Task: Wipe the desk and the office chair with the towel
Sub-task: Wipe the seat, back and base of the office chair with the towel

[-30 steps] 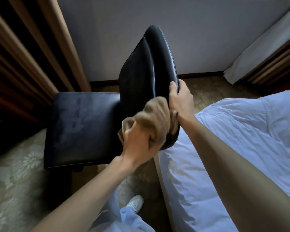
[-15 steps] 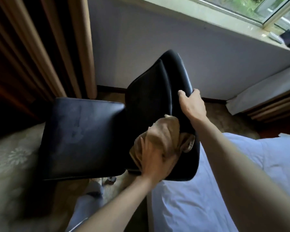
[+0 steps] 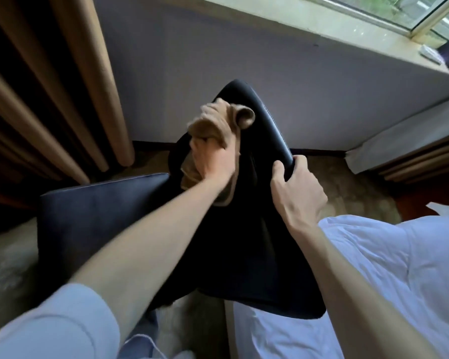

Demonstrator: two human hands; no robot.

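Seemingly mid-chair: the left hand (image 3: 213, 164) grips the bunched towel (image 3: 218, 125) against the office chair (image 3: 254, 229) back at 12 o'clock, the right hand (image 3: 296, 195) curls round its 3 o'clock edge, and no tabletop shows.

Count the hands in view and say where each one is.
2. The left hand presses the towel against the chair back, high up. The right hand grips the chair back's right edge. Both show fully.
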